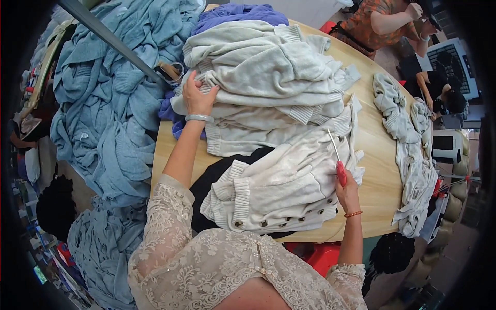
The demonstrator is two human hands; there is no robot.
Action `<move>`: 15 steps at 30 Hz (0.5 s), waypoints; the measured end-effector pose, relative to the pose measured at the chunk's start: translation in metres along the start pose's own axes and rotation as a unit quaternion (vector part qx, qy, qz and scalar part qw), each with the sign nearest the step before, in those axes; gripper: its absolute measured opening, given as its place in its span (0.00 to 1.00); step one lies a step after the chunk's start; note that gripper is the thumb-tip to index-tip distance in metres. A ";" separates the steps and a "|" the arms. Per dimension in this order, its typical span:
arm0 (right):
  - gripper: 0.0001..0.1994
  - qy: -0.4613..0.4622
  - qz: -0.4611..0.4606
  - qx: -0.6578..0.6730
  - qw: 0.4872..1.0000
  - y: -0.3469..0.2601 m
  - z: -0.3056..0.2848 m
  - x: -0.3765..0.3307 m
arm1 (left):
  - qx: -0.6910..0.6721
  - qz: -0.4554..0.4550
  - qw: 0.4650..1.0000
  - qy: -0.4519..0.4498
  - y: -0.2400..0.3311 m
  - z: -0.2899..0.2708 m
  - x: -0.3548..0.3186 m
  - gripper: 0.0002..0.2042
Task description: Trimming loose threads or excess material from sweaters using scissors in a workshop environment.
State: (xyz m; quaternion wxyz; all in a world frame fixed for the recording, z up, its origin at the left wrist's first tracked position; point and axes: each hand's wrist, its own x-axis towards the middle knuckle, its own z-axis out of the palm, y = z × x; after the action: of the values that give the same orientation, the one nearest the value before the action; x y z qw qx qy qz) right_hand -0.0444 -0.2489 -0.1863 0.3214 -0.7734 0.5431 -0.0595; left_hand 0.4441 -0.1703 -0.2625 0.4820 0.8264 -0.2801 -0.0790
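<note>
My left hand [200,97] rests at the left edge of a pile of pale grey knit sweaters [253,62], thumb and fingers spread on the fabric. A light bangle circles that wrist. On the right, my right hand [347,190] is closed round the red handle of what looks like a pair of scissors [334,144], its slim metal blades pointing away from me. Those blades lie over an off-white buttoned cardigan [284,181], spread nearest me with its dark buttons along the near edge. Black cloth [217,178] shows beneath the cardigan.
Blue-grey knitwear [113,103] heaps up on the left, behind a slanting metal pole [111,39]. Purple garments [237,15] lie behind the sweaters. More pale knits [408,150] hang along the right edge of the wooden table [369,134]. A person in orange patterned clothing [369,23] is at far right.
</note>
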 end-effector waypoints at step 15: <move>0.17 0.131 0.058 0.136 0.980 -0.059 -0.043 0.006 | -0.220 0.339 0.735 -0.544 0.136 -0.068 -0.181 0.29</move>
State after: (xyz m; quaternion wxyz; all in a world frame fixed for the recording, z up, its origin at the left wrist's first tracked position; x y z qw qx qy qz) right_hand -0.0135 -0.2612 -0.1205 0.3522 -0.6754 0.6111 -0.2153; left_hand 0.2684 -0.0737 -0.1376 0.4108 0.3638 -0.7309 -0.4058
